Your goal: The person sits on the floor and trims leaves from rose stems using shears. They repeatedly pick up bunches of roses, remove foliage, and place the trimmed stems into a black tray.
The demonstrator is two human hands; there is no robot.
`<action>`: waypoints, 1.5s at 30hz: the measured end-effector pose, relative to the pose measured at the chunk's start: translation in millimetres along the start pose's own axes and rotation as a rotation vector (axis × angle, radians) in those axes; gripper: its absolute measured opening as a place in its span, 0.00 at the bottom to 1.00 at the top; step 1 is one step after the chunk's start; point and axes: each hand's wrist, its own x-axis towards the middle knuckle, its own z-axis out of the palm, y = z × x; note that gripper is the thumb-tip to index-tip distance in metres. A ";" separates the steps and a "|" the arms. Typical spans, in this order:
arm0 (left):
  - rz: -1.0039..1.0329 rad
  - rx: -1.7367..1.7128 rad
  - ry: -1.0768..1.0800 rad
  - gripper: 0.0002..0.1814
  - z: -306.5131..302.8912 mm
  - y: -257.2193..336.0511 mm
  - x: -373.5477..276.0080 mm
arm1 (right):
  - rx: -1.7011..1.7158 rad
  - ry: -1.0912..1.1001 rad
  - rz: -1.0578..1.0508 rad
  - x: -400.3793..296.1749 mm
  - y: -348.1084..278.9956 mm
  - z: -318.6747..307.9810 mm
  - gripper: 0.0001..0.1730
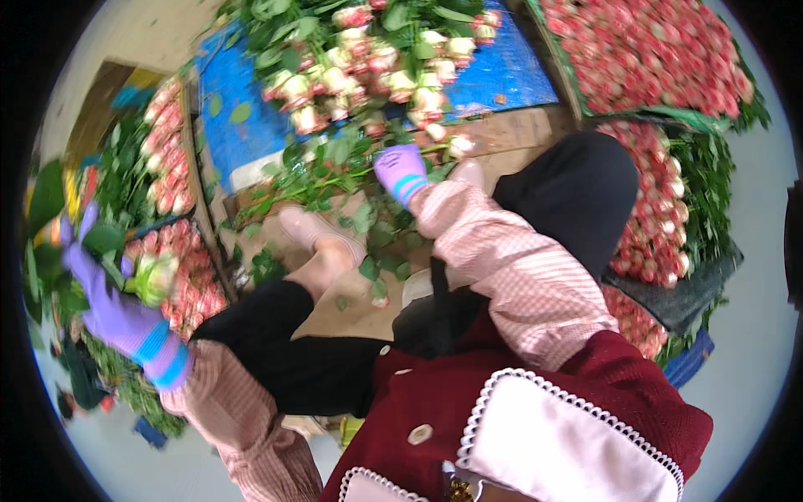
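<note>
My right hand, in a purple glove with blue cuff bands, closes over a green rose stem at the front of the work surface. That stem's white rose head shows to the right, and leafy stems lie to the left. At the far left, my left hand wears a matching glove and is blurred. A pale green-white rose is at its thumb, with large leaves beyond the fingers; the grip on its stem is partly hidden. Ahead lies a pile of white-and-pink roses.
Blue sheeting lies under the pile. Bunched pink roses stand at the right, with more rose bunches beside my knee. Other bunches line the left side. Fallen leaves litter the cardboard by my feet.
</note>
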 end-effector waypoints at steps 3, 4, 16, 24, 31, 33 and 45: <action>0.024 -0.149 -0.088 0.23 9.1 0.1 5.9 | 0.124 0.032 0.147 1.1 3.2 6.9 0.11; 0.038 -0.074 -0.039 0.22 16.4 7.1 2.7 | 0.116 0.013 0.147 1.5 3.8 8.2 0.11; 0.262 -0.116 -0.233 0.26 23.8 26.3 9.1 | 0.485 -0.027 0.209 -8.7 15.9 -29.7 0.11; -0.113 -0.707 -0.214 0.28 36.1 54.3 7.3 | 1.463 0.794 0.110 -100.9 96.7 -211.6 0.12; 0.731 0.059 -0.166 0.36 46.3 73.5 -20.4 | 1.073 1.489 0.425 -310.6 301.4 -290.2 0.14; 0.648 -0.184 -0.061 0.29 30.4 25.5 -11.0 | 1.255 1.524 0.576 -348.1 323.5 -295.7 0.15; -0.081 -0.565 -0.573 0.23 52.8 65.6 -55.0 | 0.489 0.693 1.655 -421.0 448.7 -159.5 0.35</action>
